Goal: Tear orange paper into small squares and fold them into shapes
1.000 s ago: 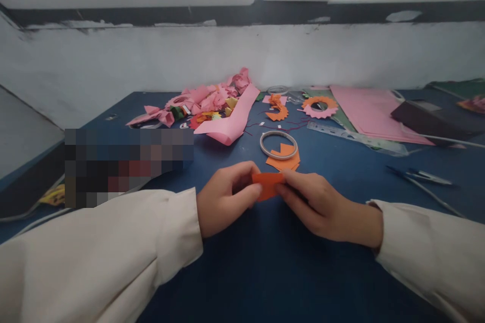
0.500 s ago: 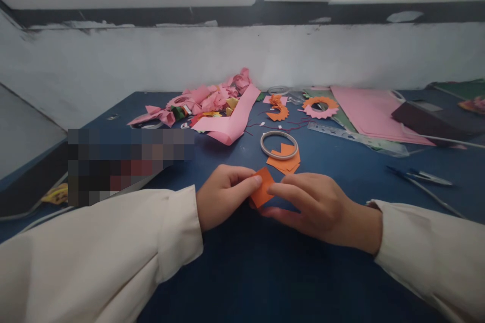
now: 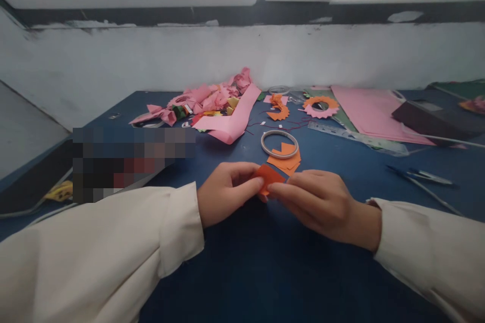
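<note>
A small orange paper square [image 3: 271,176] is held between my two hands, above the blue table [image 3: 235,272]. My left hand [image 3: 227,193] pinches its left side, with the thumb on top. My right hand [image 3: 322,204] has its thumb and fingers closed on the right corner. The fingers beneath the paper are mostly hidden. Just beyond lie several loose orange paper pieces [image 3: 282,162], with a roll of narrow tape [image 3: 264,150] resting partly on them.
Crumpled pink paper [image 3: 200,100] and a curled pink strip [image 3: 231,126] lie at the back left. Behind the tape are a toothed orange-and-pink paper ring [image 3: 321,112] and a clear ruler [image 3: 356,139]. Pink sheets [image 3: 371,111] and pens [image 3: 430,176] are at right.
My right thumb and fingers have closed on the paper's right corner. The square has tilted and shifted slightly to the right; my left hand keeps its pinch.
</note>
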Available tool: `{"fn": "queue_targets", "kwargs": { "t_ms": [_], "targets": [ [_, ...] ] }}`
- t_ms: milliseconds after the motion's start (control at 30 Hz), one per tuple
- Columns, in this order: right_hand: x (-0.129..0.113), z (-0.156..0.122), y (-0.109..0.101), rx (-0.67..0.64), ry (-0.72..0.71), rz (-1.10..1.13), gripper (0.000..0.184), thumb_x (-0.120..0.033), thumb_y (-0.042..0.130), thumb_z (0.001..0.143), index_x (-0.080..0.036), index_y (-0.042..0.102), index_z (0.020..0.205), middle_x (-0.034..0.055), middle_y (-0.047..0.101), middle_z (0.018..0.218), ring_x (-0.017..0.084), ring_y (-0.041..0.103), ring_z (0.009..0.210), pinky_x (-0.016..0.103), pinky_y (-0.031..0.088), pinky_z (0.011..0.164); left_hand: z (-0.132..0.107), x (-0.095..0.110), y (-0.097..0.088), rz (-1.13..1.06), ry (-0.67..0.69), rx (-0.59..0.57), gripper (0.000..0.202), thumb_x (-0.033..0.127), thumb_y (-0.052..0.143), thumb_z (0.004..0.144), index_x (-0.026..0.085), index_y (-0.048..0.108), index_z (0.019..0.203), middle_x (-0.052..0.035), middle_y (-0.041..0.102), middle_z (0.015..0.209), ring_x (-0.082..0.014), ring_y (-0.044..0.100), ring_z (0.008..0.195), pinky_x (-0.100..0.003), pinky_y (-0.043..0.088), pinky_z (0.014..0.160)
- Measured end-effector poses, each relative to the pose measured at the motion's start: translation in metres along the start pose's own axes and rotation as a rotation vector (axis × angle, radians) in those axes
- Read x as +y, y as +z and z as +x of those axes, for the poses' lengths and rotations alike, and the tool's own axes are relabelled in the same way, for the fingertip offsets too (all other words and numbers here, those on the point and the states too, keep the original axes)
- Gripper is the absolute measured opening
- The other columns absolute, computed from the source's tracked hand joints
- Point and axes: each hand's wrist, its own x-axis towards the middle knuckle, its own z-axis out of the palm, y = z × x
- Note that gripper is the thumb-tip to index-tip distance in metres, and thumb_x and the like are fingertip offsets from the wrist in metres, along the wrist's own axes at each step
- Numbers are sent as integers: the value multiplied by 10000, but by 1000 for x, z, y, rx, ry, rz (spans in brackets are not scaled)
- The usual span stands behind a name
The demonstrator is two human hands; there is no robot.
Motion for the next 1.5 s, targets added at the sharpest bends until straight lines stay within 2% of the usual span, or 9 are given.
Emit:
{"fn": "queue_targets", "kwargs": {
  "t_ms": [133,233,400,633,767,900,1100,1333,1500],
  "targets": [
    [0,0,7,19,248,174,98,-118,505,859,-172,541,933,-5,532,720,72,459,570,198,380,515,-1,0,3,5,30,15,173,165,459,855,94,602,922,-21,636,699,-106,596,647,-163,378,458],
    [0,0,8,13,333,218,67,-135,506,862,-169,540,908,11,521,771,76,475,614,189,406,536,-4,-1,3,75,58,5,217,202,421,883,94,596,952,-27,625,712,-118,593,672,-188,404,506],
    [1,1,3,14,198,151,135,-98,509,843,-163,531,959,55,485,852,130,509,752,258,465,633,-6,-2,2,142,107,-45,225,224,410,889,122,603,944,-21,610,756,-113,567,713,-188,406,553],
    [0,3,0,19,49,-1,162,-51,488,813,-149,524,936,111,461,980,185,486,852,358,484,731,-2,-6,5,112,37,8,234,251,441,859,91,604,913,-19,584,629,-112,546,530,-239,464,540],
    [0,2,3,-42,154,147,122,-88,480,844,-160,520,934,104,468,1020,192,485,929,402,459,826,-3,-7,4,207,45,-19,215,243,450,855,107,616,861,-9,574,616,-100,530,529,-221,446,535],
    [2,1,7,-10,281,256,82,-116,508,841,-155,520,912,105,461,1035,186,500,966,358,468,802,-5,-5,3,293,102,-31,281,275,372,914,129,603,846,21,515,593,-82,489,549,-189,392,522],
    [3,0,8,-12,298,248,52,-141,527,844,-164,516,888,102,469,1035,196,510,995,361,469,801,-7,-3,2,354,125,-89,182,205,418,882,124,579,901,36,507,617,-74,476,562,-185,376,543],
    [4,-2,11,-6,277,210,72,-151,530,849,-175,504,912,95,464,1028,195,514,987,372,477,809,-6,-5,3,428,143,-89,174,208,419,877,128,573,873,30,510,624,-78,460,558,-193,359,531],
    [6,-1,12,5,279,183,80,-169,529,851,-189,480,911,87,478,1002,200,515,973,402,472,817,-4,-6,4,393,131,-67,208,197,400,890,128,590,935,29,522,610,-77,484,561,-182,383,550]
  ]
}}
